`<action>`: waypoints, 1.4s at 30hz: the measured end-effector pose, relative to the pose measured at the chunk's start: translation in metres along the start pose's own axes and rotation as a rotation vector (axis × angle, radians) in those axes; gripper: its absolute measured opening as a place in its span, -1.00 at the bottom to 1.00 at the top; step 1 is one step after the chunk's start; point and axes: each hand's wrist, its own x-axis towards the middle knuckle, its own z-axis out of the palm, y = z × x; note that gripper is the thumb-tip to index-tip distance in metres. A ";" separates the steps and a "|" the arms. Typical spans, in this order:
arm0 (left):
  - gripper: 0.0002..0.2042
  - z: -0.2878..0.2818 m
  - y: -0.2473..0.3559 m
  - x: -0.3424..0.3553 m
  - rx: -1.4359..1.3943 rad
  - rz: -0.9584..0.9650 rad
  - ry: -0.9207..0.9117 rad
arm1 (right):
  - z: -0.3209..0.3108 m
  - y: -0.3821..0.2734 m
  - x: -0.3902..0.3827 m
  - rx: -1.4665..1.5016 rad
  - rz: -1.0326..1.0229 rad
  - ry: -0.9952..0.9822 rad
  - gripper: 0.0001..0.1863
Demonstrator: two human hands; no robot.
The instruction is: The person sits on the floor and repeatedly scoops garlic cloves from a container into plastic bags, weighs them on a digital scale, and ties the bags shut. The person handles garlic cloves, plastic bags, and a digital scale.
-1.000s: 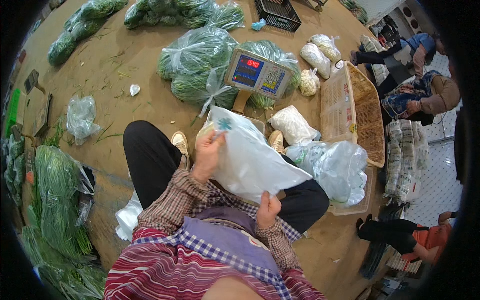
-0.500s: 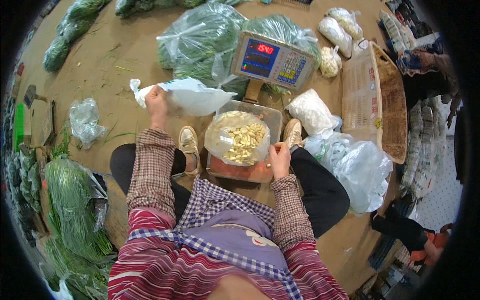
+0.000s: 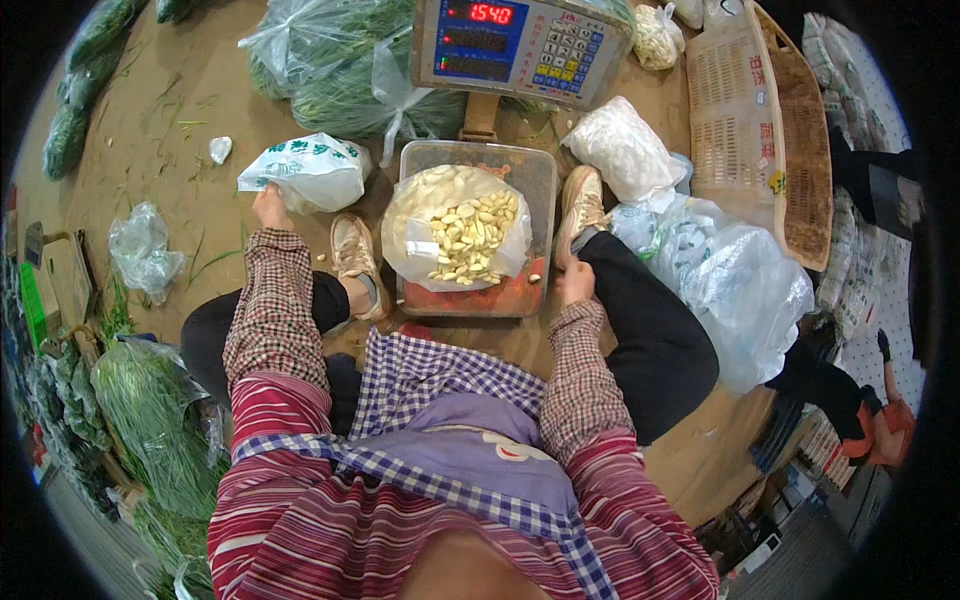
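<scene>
while seated low in the middle of the frame, left hand [image 3: 270, 205] now stretched to the upper left, fingers closed on the edge of a white printed bag [image 3: 312, 172] lying on the floor; half a second ago held higher in the air. right hand [image 3: 575, 283] resting at the right edge of the scale tray [image 3: 535, 180], fingers curled, touching or not cannot tell. clear bag of peeled garlic [image 3: 460, 235] sitting on the tray at upper centre, same as before, below the scale display [image 3: 520, 45].
</scene>
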 end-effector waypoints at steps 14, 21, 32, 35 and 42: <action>-0.49 0.038 -0.007 -0.158 0.033 0.476 -0.012 | 0.046 -0.049 -0.084 -0.041 -0.912 0.084 -0.78; -0.47 0.043 -0.033 -0.239 1.003 0.778 -0.222 | 0.076 -0.063 -0.104 -0.451 -0.519 0.452 -0.46; -0.81 0.025 0.025 -0.224 0.265 0.137 -0.632 | 0.003 -0.074 -0.103 0.672 -0.462 -0.350 -0.88; -0.80 0.018 0.097 -0.242 0.246 0.276 -0.744 | -0.028 -0.140 -0.151 0.477 -0.752 -0.512 -0.87; -0.79 -0.020 0.204 -0.334 -0.128 0.416 -0.973 | -0.112 -0.194 -0.255 0.587 -0.898 -0.654 -0.90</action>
